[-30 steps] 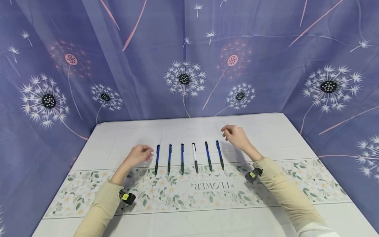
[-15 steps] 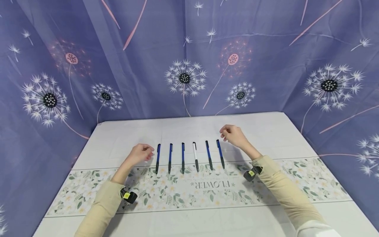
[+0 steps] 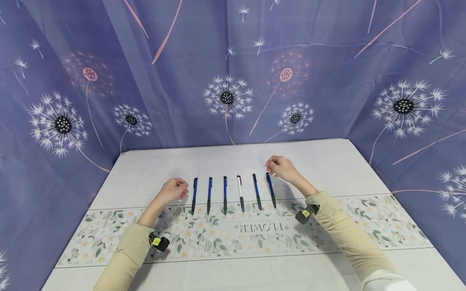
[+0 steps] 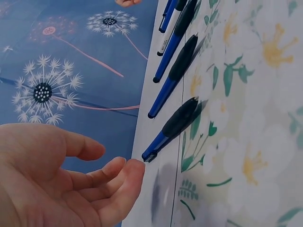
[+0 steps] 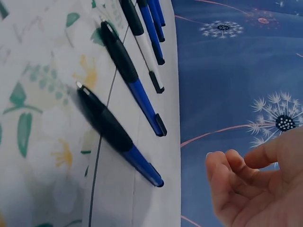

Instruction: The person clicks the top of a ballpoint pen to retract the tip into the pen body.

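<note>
Several blue pens with black grips lie in a row across the table, and one white pen [image 3: 240,193] lies among them. My left hand [image 3: 173,189] hovers with loosely bent fingers just left of the leftmost blue pen [image 3: 194,196]. In the left wrist view its fingertips [image 4: 135,165] come close to that pen's clip end, and nothing is held. My right hand [image 3: 282,167], fingers also loosely curled and empty, is over the clip end of the rightmost blue pen [image 3: 271,190]. The right wrist view shows a gap between this hand and the pen [image 5: 118,135].
The white tablecloth [image 3: 218,161] has a printed floral band [image 3: 196,238] with upside-down lettering. Behind and at both sides hangs a purple dandelion curtain [image 3: 182,81]. A black strapped camera sits on the left wrist [image 3: 159,242] and another on the right wrist [image 3: 307,214].
My right hand has moved slightly left and toward me, closer to the rightmost pen's top. The left hand stays nearly still, and the pens keep their places.
</note>
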`<state>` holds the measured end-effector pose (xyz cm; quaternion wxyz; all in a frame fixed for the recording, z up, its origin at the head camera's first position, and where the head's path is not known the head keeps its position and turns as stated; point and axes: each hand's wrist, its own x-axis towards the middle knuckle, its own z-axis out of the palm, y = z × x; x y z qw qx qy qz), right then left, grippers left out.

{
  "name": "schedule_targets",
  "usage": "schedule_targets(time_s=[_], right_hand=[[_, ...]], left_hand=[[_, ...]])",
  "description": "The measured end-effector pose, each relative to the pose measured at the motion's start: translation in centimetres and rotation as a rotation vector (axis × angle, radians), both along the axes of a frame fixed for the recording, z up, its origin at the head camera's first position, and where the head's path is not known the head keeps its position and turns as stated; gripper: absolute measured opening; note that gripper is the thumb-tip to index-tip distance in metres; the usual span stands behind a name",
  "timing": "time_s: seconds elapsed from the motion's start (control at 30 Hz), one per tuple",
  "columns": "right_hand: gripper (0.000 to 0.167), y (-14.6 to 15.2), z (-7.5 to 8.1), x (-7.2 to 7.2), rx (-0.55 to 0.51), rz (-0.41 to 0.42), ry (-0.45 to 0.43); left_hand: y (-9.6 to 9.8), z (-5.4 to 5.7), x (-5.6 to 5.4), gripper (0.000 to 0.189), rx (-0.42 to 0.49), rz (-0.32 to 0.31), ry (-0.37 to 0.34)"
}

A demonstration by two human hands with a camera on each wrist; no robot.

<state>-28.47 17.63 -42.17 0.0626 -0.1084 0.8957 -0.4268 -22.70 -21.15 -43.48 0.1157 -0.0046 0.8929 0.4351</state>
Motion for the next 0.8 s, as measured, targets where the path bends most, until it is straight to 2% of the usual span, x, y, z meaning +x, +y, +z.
schedule_targets(time_s=[0.57,0.8], right_hand=[[0.032,-1.7,0.4,0.2,-0.178,-0.015,-0.154],[0.033,-2.3,0.3,0.1,-0.225,-0.016,-0.193]], left_hand=[[0.7,-0.3,0.2,0.03,0.037,-0.003,-0.049],[0.9,-0.2,0.4,0.029,0.009,0.003,-0.067]])
